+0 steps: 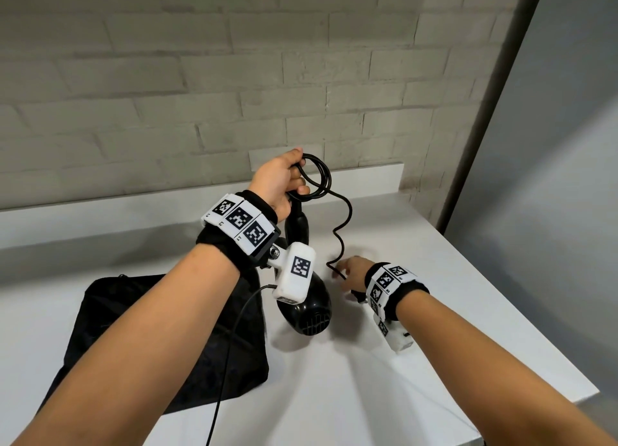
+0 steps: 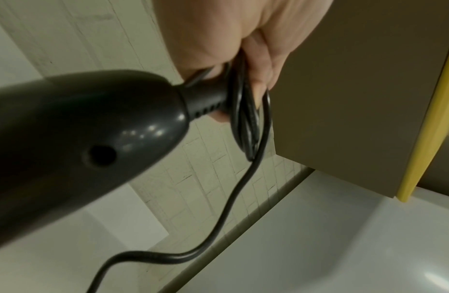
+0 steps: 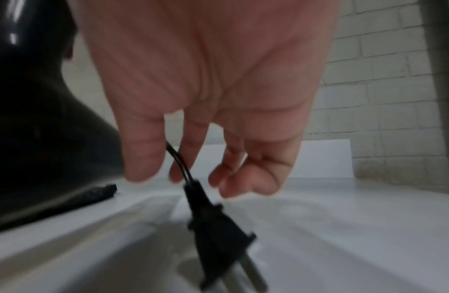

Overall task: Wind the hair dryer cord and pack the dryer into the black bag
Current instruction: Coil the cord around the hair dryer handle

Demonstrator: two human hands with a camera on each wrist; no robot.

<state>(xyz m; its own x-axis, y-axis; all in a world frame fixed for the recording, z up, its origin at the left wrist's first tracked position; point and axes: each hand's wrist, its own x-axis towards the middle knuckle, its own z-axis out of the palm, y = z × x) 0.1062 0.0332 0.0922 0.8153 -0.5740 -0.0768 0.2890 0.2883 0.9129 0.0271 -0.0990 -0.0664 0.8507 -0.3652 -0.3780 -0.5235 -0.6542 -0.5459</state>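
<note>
My left hand (image 1: 284,181) is raised above the white counter and grips several wound loops of the black cord (image 1: 321,177) together with the end of the dryer's handle. The left wrist view shows the same loops of cord (image 2: 245,119) against the fingers (image 2: 262,65), beside the handle (image 2: 80,148). The black hair dryer (image 1: 309,307) hangs below that hand, its vented body just over the counter. The loose cord snakes down to my right hand (image 1: 354,271), whose thumb and forefinger (image 3: 143,154) pinch it just above the plug (image 3: 218,228). The black bag (image 1: 160,338) lies flat at left.
The white counter (image 1: 434,312) ends at a brick wall behind and at an edge on the right. A tan cabinet with a yellow edge (image 2: 356,99) hangs above. A thin cable (image 1: 227,362) from my left wrist camera crosses the bag.
</note>
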